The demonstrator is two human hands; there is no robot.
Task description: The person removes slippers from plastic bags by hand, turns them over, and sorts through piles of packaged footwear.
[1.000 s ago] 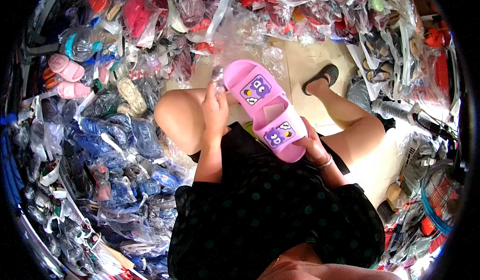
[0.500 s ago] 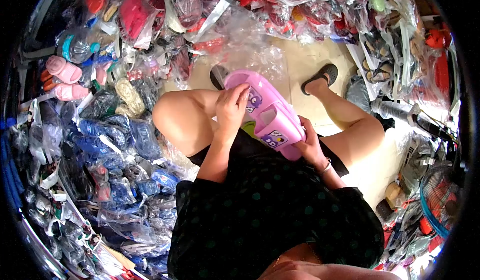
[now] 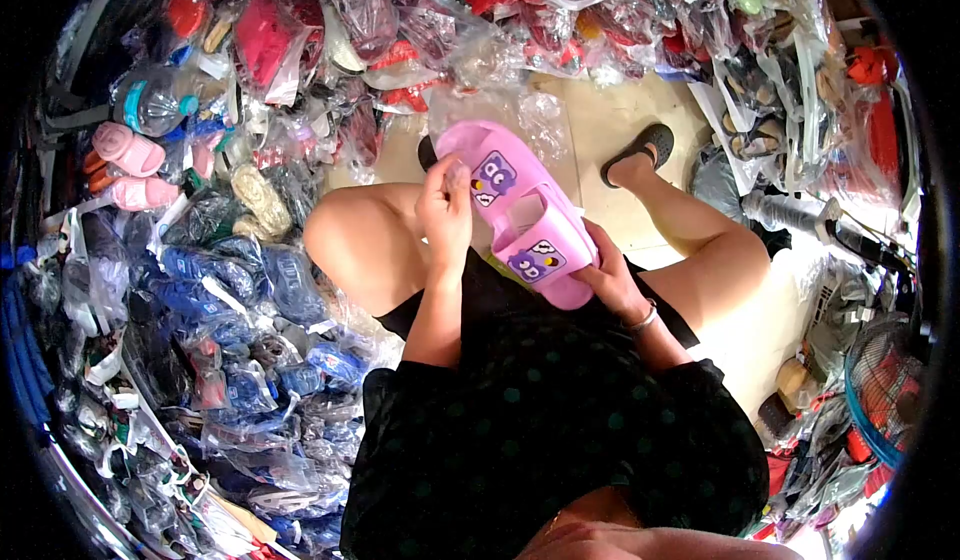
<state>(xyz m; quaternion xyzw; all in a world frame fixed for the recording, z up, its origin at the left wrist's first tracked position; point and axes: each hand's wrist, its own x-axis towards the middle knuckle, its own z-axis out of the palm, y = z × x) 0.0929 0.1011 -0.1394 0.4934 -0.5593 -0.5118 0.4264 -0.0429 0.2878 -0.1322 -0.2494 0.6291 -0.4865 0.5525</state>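
Pink slippers (image 3: 521, 192) (cartoon-badged), lower end in right hand (image 3: 617, 282)

1. Your single view comes from the camera worn on your head, facing forward and steeply down.
2. Your dark top (image 3: 560, 420) is close, filling five to six o'clock; your left hand (image 3: 445, 210) and right hand (image 3: 612, 278) show near the centre, beyond it.
3. The pale floor (image 3: 620, 105) lies farther off, towards one o'clock.
4. The view reaches wide: a bottle (image 3: 150, 105) at ten o'clock, a fan (image 3: 885, 395) between three and four, with curved dark borders at three and nine.
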